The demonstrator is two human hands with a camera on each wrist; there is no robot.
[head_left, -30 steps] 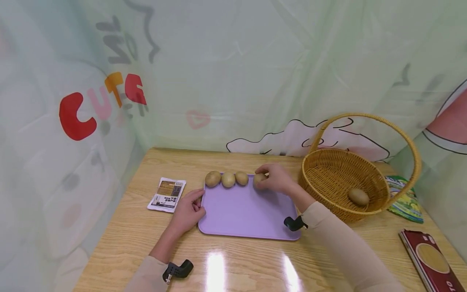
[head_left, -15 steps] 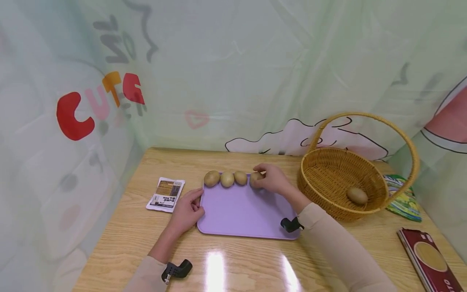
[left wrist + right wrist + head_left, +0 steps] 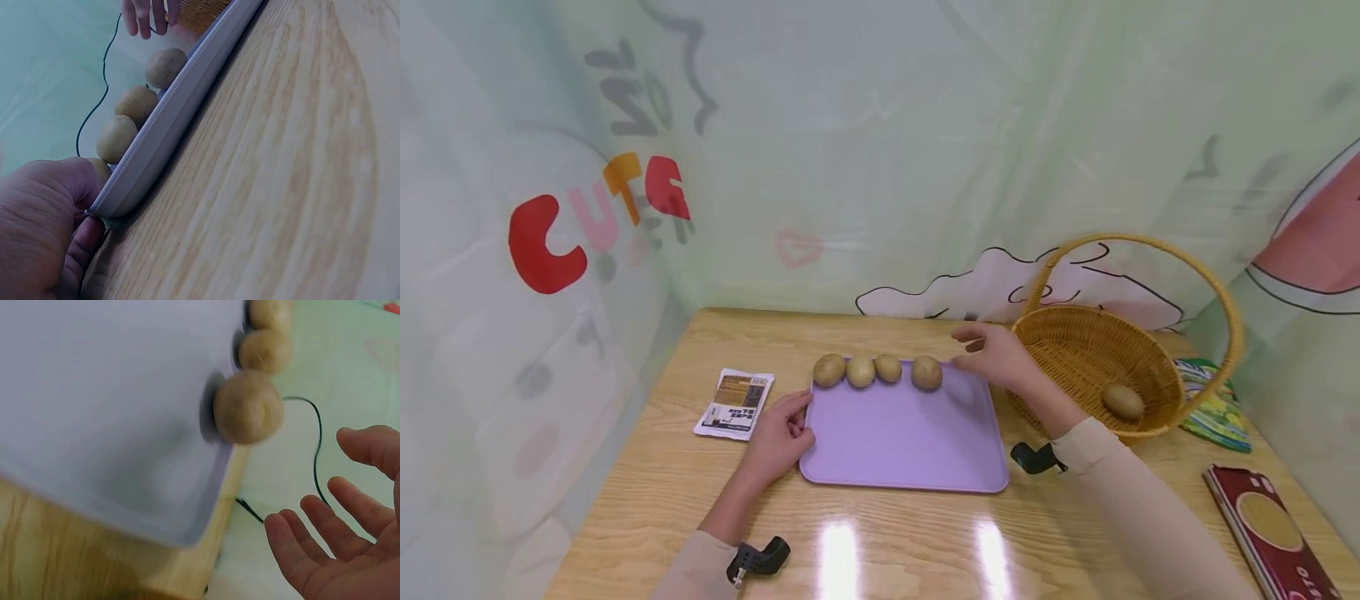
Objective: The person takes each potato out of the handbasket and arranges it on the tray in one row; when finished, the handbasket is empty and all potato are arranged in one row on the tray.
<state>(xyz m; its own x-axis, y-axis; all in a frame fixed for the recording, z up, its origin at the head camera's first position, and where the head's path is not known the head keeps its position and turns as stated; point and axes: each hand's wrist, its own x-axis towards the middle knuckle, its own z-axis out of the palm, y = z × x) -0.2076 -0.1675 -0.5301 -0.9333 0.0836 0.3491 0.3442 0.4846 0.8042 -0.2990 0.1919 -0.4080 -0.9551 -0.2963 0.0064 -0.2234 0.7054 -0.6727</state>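
Several potatoes (image 3: 927,373) sit in a row along the far edge of a purple tray (image 3: 895,442). My left hand (image 3: 778,435) pinches the tray's left rim; in the left wrist view its fingers (image 3: 81,240) lie about the tray's corner. Held above the tray's far right corner, my right hand (image 3: 996,357) has nothing in it, and its fingers are spread apart in the right wrist view. The rightmost potato (image 3: 249,407) stands a short way from that hand, with a gap between it and the others.
A wicker basket (image 3: 1030,408) with a tall handle stands to the right, one more potato (image 3: 1123,402) inside. Behind it lies a green patterned packet (image 3: 1217,417). A red box (image 3: 1270,525) is at front right, and a white-and-brown pouch (image 3: 734,404) is left of the tray.
My right hand has let go of the rightmost potato and moved right, away from it, after sliding it slightly left. My left hand keeps its hold on the tray.
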